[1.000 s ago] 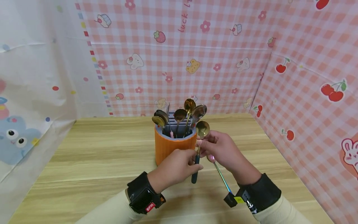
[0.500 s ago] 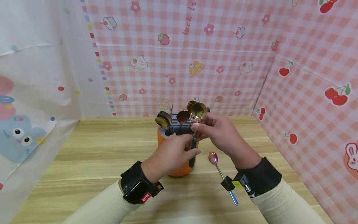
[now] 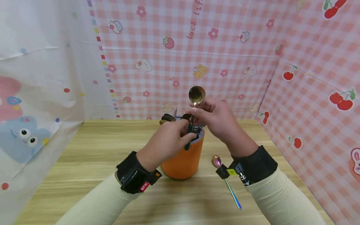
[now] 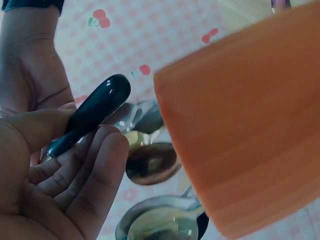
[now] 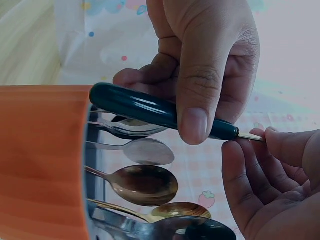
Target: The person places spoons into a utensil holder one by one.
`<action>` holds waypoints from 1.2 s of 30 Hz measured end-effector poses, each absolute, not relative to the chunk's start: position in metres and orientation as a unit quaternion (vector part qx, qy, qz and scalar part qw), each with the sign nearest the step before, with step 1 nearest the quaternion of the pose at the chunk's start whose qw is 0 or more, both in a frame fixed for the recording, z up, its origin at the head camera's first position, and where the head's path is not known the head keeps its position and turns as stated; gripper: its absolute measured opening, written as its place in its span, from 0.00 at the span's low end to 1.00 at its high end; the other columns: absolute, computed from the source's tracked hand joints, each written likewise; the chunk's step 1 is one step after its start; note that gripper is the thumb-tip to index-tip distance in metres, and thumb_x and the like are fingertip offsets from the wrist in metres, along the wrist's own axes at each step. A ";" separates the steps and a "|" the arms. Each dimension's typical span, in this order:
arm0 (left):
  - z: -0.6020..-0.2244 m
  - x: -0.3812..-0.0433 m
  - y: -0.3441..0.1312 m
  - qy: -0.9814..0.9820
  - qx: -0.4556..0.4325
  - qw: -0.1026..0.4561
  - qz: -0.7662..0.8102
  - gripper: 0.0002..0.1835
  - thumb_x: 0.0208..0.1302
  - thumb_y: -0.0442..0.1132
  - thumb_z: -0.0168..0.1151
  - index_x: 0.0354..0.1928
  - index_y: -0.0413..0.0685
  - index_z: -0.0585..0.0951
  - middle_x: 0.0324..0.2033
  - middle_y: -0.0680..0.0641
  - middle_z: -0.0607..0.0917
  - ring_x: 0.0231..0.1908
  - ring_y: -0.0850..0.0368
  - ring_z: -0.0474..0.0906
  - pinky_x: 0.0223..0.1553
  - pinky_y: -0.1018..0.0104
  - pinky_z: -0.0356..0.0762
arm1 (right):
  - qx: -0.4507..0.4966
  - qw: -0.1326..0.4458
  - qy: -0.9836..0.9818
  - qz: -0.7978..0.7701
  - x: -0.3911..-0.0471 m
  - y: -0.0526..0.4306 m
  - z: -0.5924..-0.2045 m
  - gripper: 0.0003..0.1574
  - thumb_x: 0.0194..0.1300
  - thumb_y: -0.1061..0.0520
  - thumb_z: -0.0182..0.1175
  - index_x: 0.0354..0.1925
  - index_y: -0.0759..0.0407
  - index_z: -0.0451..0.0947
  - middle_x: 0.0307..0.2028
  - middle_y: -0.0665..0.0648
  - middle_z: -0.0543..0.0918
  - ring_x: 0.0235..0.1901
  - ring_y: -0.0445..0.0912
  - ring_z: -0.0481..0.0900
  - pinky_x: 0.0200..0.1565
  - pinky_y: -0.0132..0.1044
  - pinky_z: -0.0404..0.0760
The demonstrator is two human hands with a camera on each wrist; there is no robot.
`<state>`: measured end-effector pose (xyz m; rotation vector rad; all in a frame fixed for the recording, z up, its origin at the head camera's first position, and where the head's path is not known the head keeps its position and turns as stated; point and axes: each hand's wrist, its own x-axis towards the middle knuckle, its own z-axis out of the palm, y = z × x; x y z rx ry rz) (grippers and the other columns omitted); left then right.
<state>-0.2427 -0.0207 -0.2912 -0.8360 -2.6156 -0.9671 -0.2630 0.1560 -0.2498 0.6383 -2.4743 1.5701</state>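
Note:
A spoon (image 3: 197, 94) with a round gold bowl and a dark green handle stands nearly upright over the front right of an orange utensil holder (image 3: 181, 162). My left hand (image 3: 167, 137) pinches its green handle (image 5: 135, 106) between thumb and fingers. Higher up, my right hand (image 3: 220, 123) pinches the thin gold neck just below the bowl. In the right wrist view the handle's end lies close by the holder's rim. Several other spoons stand bowl-up inside the holder, among them a dark gold spoon (image 5: 145, 185) and a silver spoon (image 5: 150, 151); in the head view my left hand partly hides them.
A rainbow-coloured spoon (image 3: 232, 195) lies on the wooden table (image 3: 98, 162), right of the holder and partly under the right wrist camera. A pink checked cloth (image 3: 157, 50) hangs behind and at the right; a white printed cloth (image 3: 39, 72) hangs at the left.
Both hands have lifted the green-handled spoon from in front of the holder's right side to above its rim. The head view has shifted slightly. The rainbow spoon stays on the table.

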 end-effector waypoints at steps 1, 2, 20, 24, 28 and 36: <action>-0.290 -0.244 -0.021 -0.892 -0.286 0.121 -0.328 0.11 0.67 0.47 0.64 0.32 0.52 0.74 0.17 0.53 0.75 0.17 0.61 0.68 0.17 0.70 0.63 | 0.214 0.075 -0.823 0.521 -0.264 0.155 -0.249 0.15 0.69 0.54 0.61 0.49 0.62 0.79 0.40 0.65 0.87 0.33 0.50 0.84 0.40 0.45 0.85; -0.290 -0.245 -0.021 -0.892 -0.285 0.127 -0.328 0.11 0.67 0.46 0.64 0.32 0.52 0.74 0.18 0.53 0.75 0.17 0.61 0.69 0.18 0.70 0.64 | 0.215 0.080 -0.823 0.520 -0.265 0.155 -0.248 0.15 0.69 0.54 0.61 0.50 0.61 0.79 0.40 0.64 0.87 0.33 0.50 0.84 0.41 0.46 0.85; -0.303 -0.263 -0.021 -0.902 -0.245 0.139 -0.328 0.12 0.65 0.48 0.65 0.32 0.52 0.73 0.19 0.53 0.75 0.19 0.60 0.70 0.19 0.69 0.65 | 0.218 0.096 -0.818 0.523 -0.273 0.146 -0.262 0.13 0.69 0.55 0.61 0.48 0.61 0.81 0.42 0.62 0.86 0.37 0.48 0.84 0.44 0.42 0.84; -0.308 -0.264 -0.022 -0.902 -0.241 0.134 -0.332 0.12 0.64 0.48 0.67 0.33 0.52 0.74 0.21 0.53 0.77 0.20 0.60 0.71 0.20 0.69 0.67 | 0.222 0.085 -0.825 0.512 -0.276 0.148 -0.266 0.13 0.69 0.55 0.61 0.47 0.61 0.80 0.41 0.63 0.86 0.38 0.50 0.84 0.44 0.47 0.83; -0.310 -0.262 -0.024 -0.895 -0.238 0.142 -0.349 0.11 0.63 0.47 0.67 0.33 0.52 0.76 0.24 0.54 0.79 0.22 0.60 0.72 0.22 0.67 0.71 | 0.214 0.082 -0.838 0.495 -0.276 0.151 -0.265 0.18 0.69 0.53 0.61 0.54 0.57 0.78 0.45 0.60 0.83 0.43 0.49 0.83 0.45 0.50 0.83; -0.310 -0.251 -0.022 -0.895 -0.229 0.123 -0.361 0.11 0.63 0.48 0.67 0.32 0.52 0.76 0.21 0.53 0.78 0.22 0.58 0.71 0.22 0.67 0.69 | 0.157 0.128 -0.868 0.453 -0.267 0.164 -0.268 0.17 0.68 0.49 0.63 0.53 0.49 0.78 0.45 0.56 0.84 0.45 0.47 0.80 0.52 0.50 0.79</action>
